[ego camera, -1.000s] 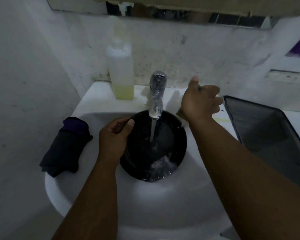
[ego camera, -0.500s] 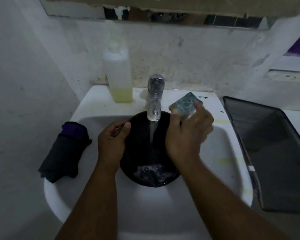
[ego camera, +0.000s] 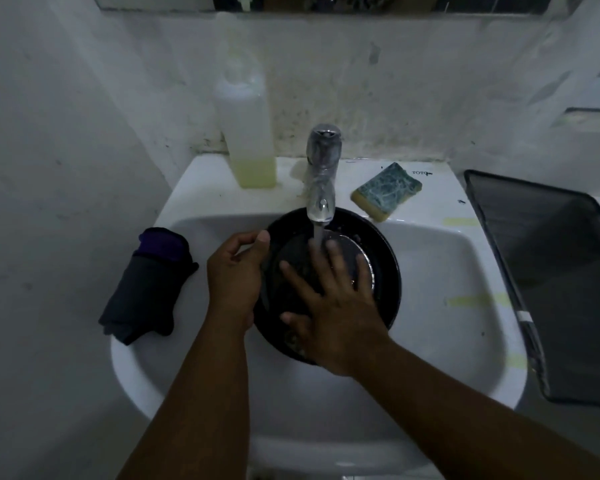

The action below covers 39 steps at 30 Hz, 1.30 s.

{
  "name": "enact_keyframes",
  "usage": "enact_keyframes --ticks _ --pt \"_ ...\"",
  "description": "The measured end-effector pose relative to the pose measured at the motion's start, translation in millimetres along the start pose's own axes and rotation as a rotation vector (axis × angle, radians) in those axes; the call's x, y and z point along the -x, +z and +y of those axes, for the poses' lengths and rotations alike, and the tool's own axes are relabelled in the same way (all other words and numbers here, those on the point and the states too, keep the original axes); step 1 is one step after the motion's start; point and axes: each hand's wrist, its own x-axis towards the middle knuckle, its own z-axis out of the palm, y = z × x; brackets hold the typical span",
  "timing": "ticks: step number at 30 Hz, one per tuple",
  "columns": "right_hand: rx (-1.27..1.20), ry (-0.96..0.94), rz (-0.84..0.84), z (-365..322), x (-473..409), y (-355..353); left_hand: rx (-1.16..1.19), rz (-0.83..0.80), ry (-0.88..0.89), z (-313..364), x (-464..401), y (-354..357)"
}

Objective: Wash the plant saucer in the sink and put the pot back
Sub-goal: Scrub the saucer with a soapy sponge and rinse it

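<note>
A round black plant saucer sits tilted in the white sink under the chrome tap, and water runs onto it. My left hand grips the saucer's left rim, thumb over the edge. My right hand lies flat inside the saucer with fingers spread, under the stream. A green and yellow sponge rests on the sink ledge right of the tap. No pot is in view.
A soap bottle with yellowish liquid stands on the ledge left of the tap. A rolled dark cloth lies on the sink's left rim. A dark rectangular tray sits to the right. A wall stands close on the left.
My right hand held the sponge half a second ago; the sponge now lies on the ledge and that hand has come down flat into the saucer. My left hand keeps its grip.
</note>
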Motion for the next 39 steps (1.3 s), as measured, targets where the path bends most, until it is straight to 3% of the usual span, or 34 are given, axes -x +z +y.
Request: enact_keyframes --ticks 4,10,16,23,28,33,35,36,39 --pt "-0.009 0.125 0.066 14 -14 -9 -0.028 -0.014 0.035 -1 3 3" --pt "-0.001 -0.254 -0.003 0 3 0 -0.055 0.028 0.055 -1 0 -4" --pt "-0.026 0.107 0.062 9 -22 -15 -0.040 0.024 0.052 -2 4 -2" --pt "-0.068 -0.265 -0.075 1 -1 -4 -0.112 0.064 0.096 -3 -3 -9" --pt "-0.036 0.090 0.035 13 -13 -23 -0.107 0.024 0.113 -5 0 -5" --pt "-0.066 -0.126 -0.082 -13 -5 -16 -0.084 0.058 0.097 -3 -3 -10" --pt "-0.088 -0.128 -0.072 -2 7 -22 -0.107 0.051 0.096 -4 -5 -12" --pt "-0.090 -0.059 -0.004 4 15 -26 -0.113 0.053 0.092 -4 -6 -12" --pt "-0.223 0.380 0.292 16 33 -40 -0.076 0.066 0.072 -6 -10 -13"
